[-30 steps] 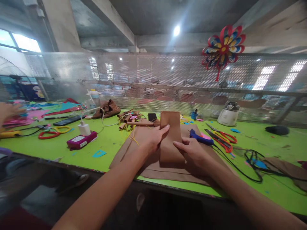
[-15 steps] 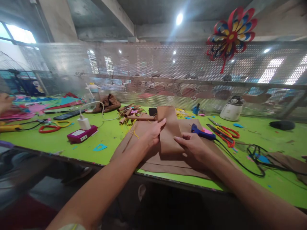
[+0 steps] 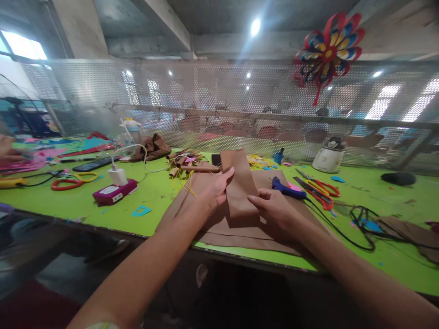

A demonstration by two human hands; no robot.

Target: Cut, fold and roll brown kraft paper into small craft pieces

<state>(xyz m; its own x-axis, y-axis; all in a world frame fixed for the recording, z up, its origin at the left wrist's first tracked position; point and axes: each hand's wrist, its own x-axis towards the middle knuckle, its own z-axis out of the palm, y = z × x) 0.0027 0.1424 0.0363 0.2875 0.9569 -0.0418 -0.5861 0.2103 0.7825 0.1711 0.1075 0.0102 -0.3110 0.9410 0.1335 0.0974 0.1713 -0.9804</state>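
Both hands are on one brown strip [image 3: 240, 187], in the middle over the big sheet [image 3: 262, 179]. The left hand [image 3: 218, 188] grips its 9 o'clock edge, with the thumb on top. The right hand [image 3: 274, 204] pinches its low edge, at about 4 o'clock. The strip tilts a bit, and I can't tell if its bottom touches the sheet.

How far along is it? The strip looks cut out to me, with neat straight sides. I see no roll in it and no string tied on it, so I think it is only partly worked. The rolls [image 3: 202, 168] at 10 o'clock look made already (some show round holes at their ends). Yellow string [image 3: 258, 161] lies loose at 1 o'clock. The glue gun [image 3: 289, 189] rests at 3 o'clock, and no hand touches it. The scissors [image 3: 322, 188] lie past it, not in use.

Now the things that hold stuff. A white jug [image 3: 327, 157] with a dark top stands at 2 o'clock, and its inside is hidden. A small blue bottle [image 3: 278, 157] is at 1 o'clock, and a clear bottle [image 3: 134, 135] with a straw is at 10 o'clock. I can't tell what is in them.
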